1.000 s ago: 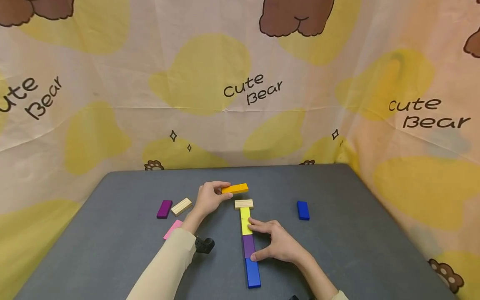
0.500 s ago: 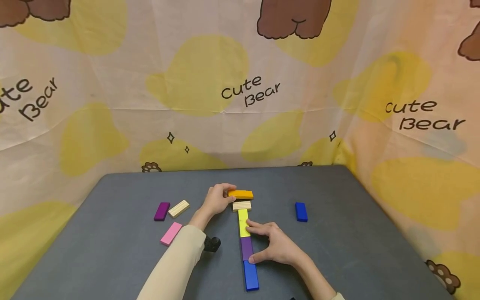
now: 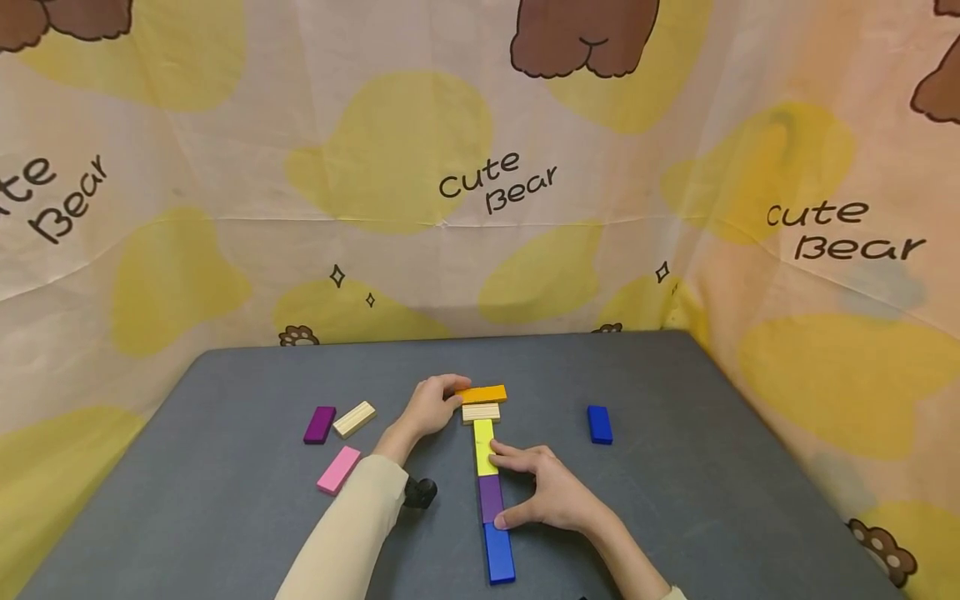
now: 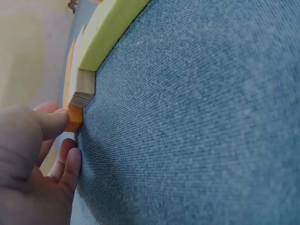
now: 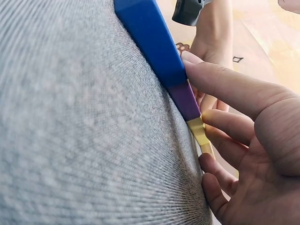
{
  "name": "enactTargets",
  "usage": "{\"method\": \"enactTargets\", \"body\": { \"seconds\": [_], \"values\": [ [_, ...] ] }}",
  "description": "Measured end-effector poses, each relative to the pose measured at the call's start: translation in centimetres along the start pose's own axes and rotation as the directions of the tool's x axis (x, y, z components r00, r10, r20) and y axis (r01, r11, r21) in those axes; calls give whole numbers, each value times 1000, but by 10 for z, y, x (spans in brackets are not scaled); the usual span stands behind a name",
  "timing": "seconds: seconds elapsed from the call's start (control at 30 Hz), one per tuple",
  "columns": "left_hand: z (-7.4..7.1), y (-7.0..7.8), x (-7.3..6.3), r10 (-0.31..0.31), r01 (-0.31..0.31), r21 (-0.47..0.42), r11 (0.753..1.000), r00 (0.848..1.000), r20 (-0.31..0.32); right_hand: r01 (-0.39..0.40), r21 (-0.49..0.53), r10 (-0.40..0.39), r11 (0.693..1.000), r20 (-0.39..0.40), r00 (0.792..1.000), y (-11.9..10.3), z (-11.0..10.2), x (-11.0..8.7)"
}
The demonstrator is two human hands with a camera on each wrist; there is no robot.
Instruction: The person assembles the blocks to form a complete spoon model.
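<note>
In the head view my left hand (image 3: 431,407) pinches an orange wooden block (image 3: 483,394) by its left end. That block lies crosswise just beyond a plain wood block (image 3: 481,412). Toward me from the plain one runs a lengthwise row: a yellow block (image 3: 484,447), a purple block (image 3: 491,498) and a blue block (image 3: 498,552). My right hand (image 3: 555,492) rests along the row's right side, fingertips at the yellow block and thumb where purple meets blue. In the left wrist view the thumb (image 4: 54,123) presses the orange block's end.
On the left of the grey table (image 3: 255,533) lie a dark purple block (image 3: 320,425), another plain wood block (image 3: 355,419) and a pink block (image 3: 339,470). A second blue block (image 3: 600,424) lies to the right. A printed cloth (image 3: 405,167) hangs behind the table.
My left hand has brought the orange block rightward and nearer, from beyond the row to against or close beside the crosswise plain block. My right hand stays at the row.
</note>
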State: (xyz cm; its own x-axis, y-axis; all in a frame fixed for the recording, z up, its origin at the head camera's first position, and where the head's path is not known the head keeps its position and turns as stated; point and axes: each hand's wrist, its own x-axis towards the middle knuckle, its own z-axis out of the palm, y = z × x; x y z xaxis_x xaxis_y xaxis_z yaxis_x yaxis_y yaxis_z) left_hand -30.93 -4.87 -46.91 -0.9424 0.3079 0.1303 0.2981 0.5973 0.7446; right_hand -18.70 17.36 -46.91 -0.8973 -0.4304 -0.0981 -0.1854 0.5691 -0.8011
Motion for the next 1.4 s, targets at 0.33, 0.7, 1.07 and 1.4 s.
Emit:
{"method": "enactTargets", "body": {
  "seconds": [0.33, 0.7, 1.07, 1.4],
  "values": [
    [-2, -1, -2, -12, 12, -12, 1000, 1000, 21, -2, -17, 2, 1000, -4, 1000, -1, 1, 0],
    [-1, -6, -4, -36, 37, -23, 999, 998, 45, -1, -15, 1, 1000, 5, 1000, -2, 1, 1],
    [-1, -11, -6, -23, 31, -130, 991, 998, 57, -13, -15, 13, 1000, 10, 1000, -3, 0, 0],
    [-1, -8, -8, -29, 29, -187, 982, 1000, 3, 2, -21, -2, 1000, 7, 1000, -2, 1, 0]
  ]
}}
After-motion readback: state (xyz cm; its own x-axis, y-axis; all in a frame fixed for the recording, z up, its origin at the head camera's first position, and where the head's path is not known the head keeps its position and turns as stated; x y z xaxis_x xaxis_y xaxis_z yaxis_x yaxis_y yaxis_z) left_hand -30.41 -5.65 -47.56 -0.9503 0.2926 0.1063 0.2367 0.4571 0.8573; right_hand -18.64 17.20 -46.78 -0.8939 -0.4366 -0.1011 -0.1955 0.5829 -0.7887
